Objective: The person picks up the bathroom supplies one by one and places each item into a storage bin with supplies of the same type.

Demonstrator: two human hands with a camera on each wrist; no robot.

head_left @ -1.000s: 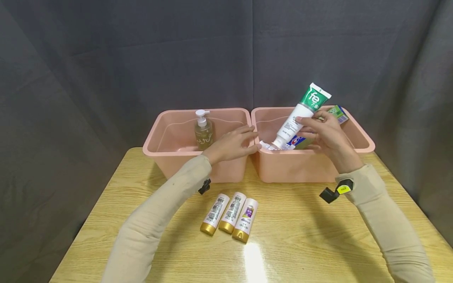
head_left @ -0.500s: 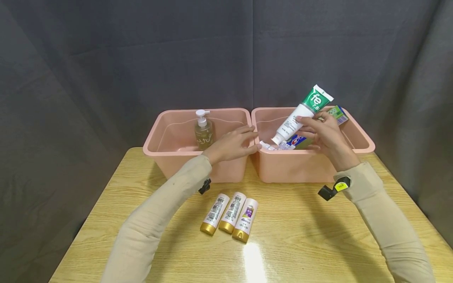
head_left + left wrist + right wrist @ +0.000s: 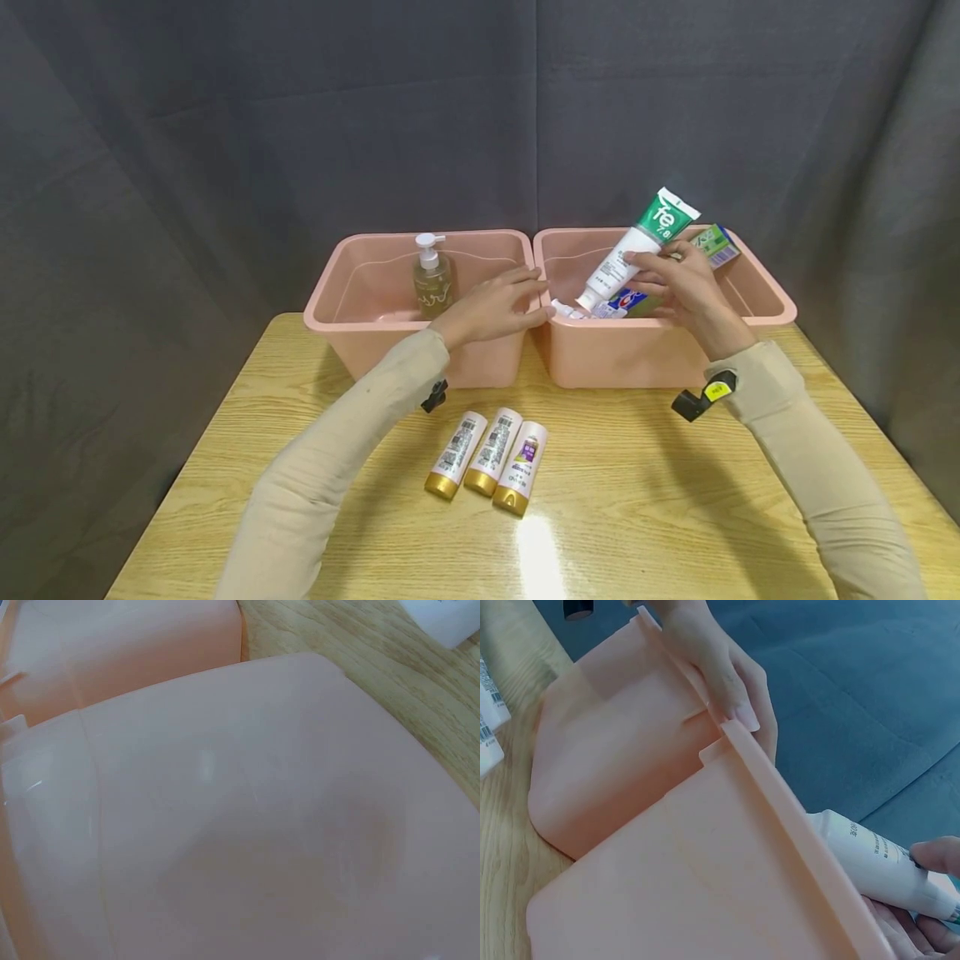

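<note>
My right hand (image 3: pixel 686 279) pinches a white and green toothpaste tube (image 3: pixel 626 254) between thumb and fingers. It tilts with its cap end down, over the left part of the right pink bin (image 3: pixel 637 357). In the right wrist view, the white tube (image 3: pixel 870 855) lies across the fingers beyond the bin's rim. My left hand (image 3: pixel 495 307) rests where the rims of the two bins meet, its fingers extended and holding no item. Under the tube, inside the right bin, are a small white item (image 3: pixel 564 310), a blue box (image 3: pixel 628 300) and a green box (image 3: pixel 714 246).
The left pink bin (image 3: pixel 431 350) holds a pump bottle (image 3: pixel 431 283) with a white top. In front of the bins, three white tubes with gold caps (image 3: pixel 491 454) lie side by side on the wooden table (image 3: pixel 615 500). A dark curtain (image 3: pixel 420 108) hangs behind.
My right hand has shifted slightly left and the tube's top end sits a little lower. The left hand stays on the rims, and the three tubes have not moved.
</note>
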